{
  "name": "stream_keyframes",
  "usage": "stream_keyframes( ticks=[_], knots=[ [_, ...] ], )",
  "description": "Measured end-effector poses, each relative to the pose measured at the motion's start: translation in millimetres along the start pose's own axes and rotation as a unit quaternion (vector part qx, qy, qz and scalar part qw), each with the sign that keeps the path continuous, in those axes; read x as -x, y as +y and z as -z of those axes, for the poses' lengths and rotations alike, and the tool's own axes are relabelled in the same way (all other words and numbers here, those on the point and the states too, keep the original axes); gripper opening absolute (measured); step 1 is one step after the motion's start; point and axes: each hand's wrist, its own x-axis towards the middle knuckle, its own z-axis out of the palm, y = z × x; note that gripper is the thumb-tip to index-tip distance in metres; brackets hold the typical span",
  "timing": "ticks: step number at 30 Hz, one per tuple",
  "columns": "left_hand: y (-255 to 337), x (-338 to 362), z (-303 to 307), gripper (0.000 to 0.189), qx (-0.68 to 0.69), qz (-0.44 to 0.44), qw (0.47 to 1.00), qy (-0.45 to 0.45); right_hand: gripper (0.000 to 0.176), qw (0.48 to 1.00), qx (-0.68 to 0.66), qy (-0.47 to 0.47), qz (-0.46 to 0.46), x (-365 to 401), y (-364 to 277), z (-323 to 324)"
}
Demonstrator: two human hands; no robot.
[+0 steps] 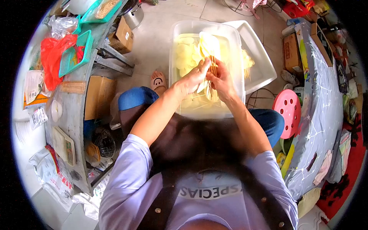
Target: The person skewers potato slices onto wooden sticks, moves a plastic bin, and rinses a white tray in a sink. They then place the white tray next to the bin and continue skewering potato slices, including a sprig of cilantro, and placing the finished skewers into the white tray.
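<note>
My left hand (pixel 194 78) and my right hand (pixel 223 79) meet over a clear plastic tub (pixel 174 92). Both are closed around a bundle of thin wooden skewers (pixel 212 69). Pale yellow slices (pixel 209 44), which look like potato, fan out at the far end of the bundle. More round yellow slices (pixel 184 53) lie in the tub, apparently in liquid. Beyond the tub's right side, a white tray or lid (pixel 264 71) holds further yellow slices (pixel 247 60) on sticks, partly hidden by the tub wall.
On my left, a grey table (pixel 78 105) carries a green basket (pixel 86 48), a red plastic bag (pixel 53 57), a bundle of sticks (pixel 73 87) and a scale (pixel 63 145). To the right stand a pink stool (pixel 286 115) and a cloth-covered surface (pixel 320 126). Cardboard boxes (pixel 100 97) sit below the table.
</note>
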Motion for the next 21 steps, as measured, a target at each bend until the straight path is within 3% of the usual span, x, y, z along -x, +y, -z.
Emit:
stream_keyframes(
  ticks=[4,7,8,9,10,11,13,16,19,21],
  knots=[
    [-5,-5,-7,0.069,-0.096,-0.02,0.992,0.074,0.05,0.998,0.056,0.02,0.022,-7,1,0],
    [5,-2,-4,0.072,-0.081,-0.052,0.995,0.038,0.048,0.998,0.035,0.031,0.046,-7,-21,5],
    [9,0,-8,0.084,-0.082,-0.097,0.991,0.034,0.048,0.998,0.009,0.036,0.055,-14,-21,12],
    [8,-1,-8,0.083,-0.068,-0.103,0.991,0.045,0.047,0.997,-0.017,0.039,0.064,-19,-22,21],
    [8,-3,-7,0.081,-0.053,-0.108,0.991,0.058,0.048,1.0,0.0,0.024,0.014,-19,-34,36],
    [8,-4,-5,0.08,-0.038,-0.115,0.99,0.07,0.046,0.996,-0.072,0.039,0.037,-28,-33,45],
    [-1,-9,4,0.063,-0.101,-0.109,0.981,0.124,0.034,0.992,-0.114,0.005,0.058,-28,-52,62],
    [-9,-14,7,0.047,-0.188,-0.078,0.965,0.168,0.033,0.986,-0.152,0.01,0.071,-35,-66,90],
    [-4,-9,-2,0.043,-0.178,-0.055,0.969,0.16,0.025,0.981,-0.181,0.03,0.061,-39,-72,115],
    [3,-9,-8,0.039,-0.011,0.008,0.993,0.118,0.031,0.98,-0.191,0.035,0.052,-39,-68,122]
  ],
)
